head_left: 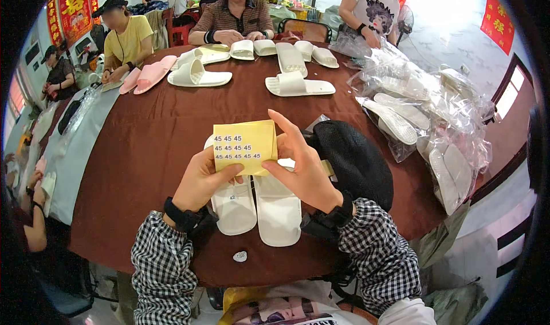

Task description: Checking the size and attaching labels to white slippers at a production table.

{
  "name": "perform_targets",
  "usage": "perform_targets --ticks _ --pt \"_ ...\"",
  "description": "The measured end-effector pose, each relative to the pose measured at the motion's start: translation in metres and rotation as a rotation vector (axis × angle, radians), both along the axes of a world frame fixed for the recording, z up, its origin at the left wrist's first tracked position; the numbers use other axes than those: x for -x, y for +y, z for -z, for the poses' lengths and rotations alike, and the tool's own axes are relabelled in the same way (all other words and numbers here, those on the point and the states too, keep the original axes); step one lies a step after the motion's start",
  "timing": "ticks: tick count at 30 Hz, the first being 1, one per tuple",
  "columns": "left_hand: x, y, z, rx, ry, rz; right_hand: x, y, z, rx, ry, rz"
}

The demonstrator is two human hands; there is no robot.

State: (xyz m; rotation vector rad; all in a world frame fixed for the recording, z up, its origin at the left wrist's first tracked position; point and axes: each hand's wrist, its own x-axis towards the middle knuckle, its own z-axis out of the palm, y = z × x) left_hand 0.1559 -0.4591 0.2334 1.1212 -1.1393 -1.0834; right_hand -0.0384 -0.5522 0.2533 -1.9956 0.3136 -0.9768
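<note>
Both hands (252, 176) holding yellow sticker sheet (245, 146), white slippers (256, 207) beneath

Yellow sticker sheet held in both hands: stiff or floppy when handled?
Probably thin and floppy: the yellow sticker sheet is pinched by the left hand and right hand at its lower corners. Likely very light, so it needs little grip. It looks flat, so it won't roll.

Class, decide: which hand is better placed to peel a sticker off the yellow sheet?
Probably the right hand: its fingertips pinch the yellow sticker sheet at its edge, while the left hand supports it from below.
</note>
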Motion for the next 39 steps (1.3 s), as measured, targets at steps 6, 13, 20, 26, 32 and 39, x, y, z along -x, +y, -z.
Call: perform_targets --ticks 6,13,20,26,32,39 --pt "-0.008 -0.001 0.011 0.127 -0.028 -0.099 0.001 -0.001 0.004 0.387 -0.035 0.113" --pt "-0.008 -0.003 0.001 0.322 -0.036 -0.119 0.005 0.006 0.0 0.814 0.028 -0.027" --pt "-0.013 -0.002 0.01 0.352 0.003 -0.146 0.004 0.01 -0.001 0.577 0.0 0.047" --pt "-0.006 -0.006 0.011 0.367 -0.01 -0.12 0.005 0.003 0.002 0.373 0.026 0.102" --pt "-0.009 -0.002 0.01 0.224 -0.011 -0.089 -0.001 0.011 0.005 0.158 -0.12 0.142" --pt "-0.001 0.0 -0.005 0.271 -0.023 -0.074 0.008 0.003 0.003 0.568 -0.051 0.135"
